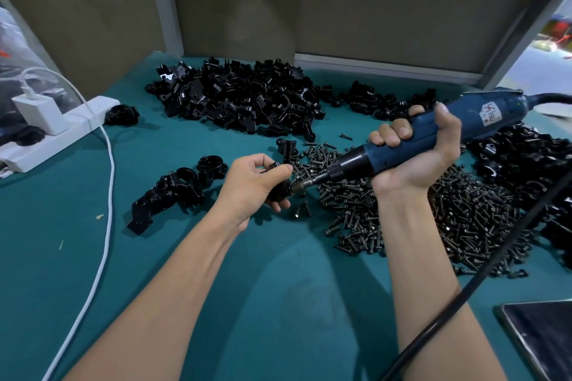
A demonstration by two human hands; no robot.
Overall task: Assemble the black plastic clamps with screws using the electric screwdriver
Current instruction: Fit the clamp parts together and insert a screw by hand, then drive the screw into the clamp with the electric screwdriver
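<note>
Your left hand point(257, 182) pinches a black clamp point(278, 192) just left of the screw pile point(448, 210), with the fingers curled round it and the thumb on top. Your right hand point(414, 151) is wrapped round the blue electric screwdriver point(495, 111), held above the screw pile. The tool slants down to the left and its bit tip touches the clamp.

Two loose screws point(301, 209) lie at the pile's left edge, under the clamp. A small group of clamps point(173, 192) sits further left of the pile. The big heap of clamp parts point(241, 96) is behind the pile, and another heap point(526, 158) is to the right of it.

The black cord point(483, 269) runs across the near-right part of the pile and over your right forearm. A dark tablet point(544, 337) lies near-right of the pile. The power strip point(62, 130), with a charger point(37, 111) plugged in, is far left of the pile. The white cable point(106, 195) trails from there toward you over the green mat point(278, 303).
</note>
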